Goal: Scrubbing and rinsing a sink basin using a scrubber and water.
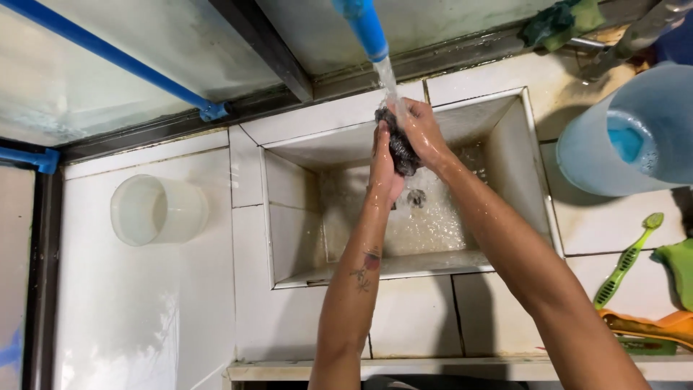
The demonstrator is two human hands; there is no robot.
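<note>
- A white-tiled counter (144,303) under frosted window panes, with a square tiled sink (289,209) sunk into it and blue pipes running along the wall.
- A blue spout (363,25) hangs over the basin's back edge; a stream of water (388,76) falls from it straight onto the hands.
- The step in hand looks like rinsing: a dark scrubbing pad (399,148) — coarse, wiry, bunched into a lump — is held under the flow, above the wet sink floor and its drain (416,196).
- The left hand (382,162) lies flat against the pad's near side, fingers pointing up; the right hand (419,130) is curled over the top and far side, so the pad is squeezed between the two.
- Judging by this, any further working of the pad calls for a firm squeeze kept under the stream, both forearms being wet and slick.
- Well to the left a translucent plastic tub (155,209) stands on the counter.
- To the right: a large pale-blue bucket (628,137), a slim green brush (626,261) — ridged handle, lying flat — and an orange tool (650,325) near the counter's edge.
</note>
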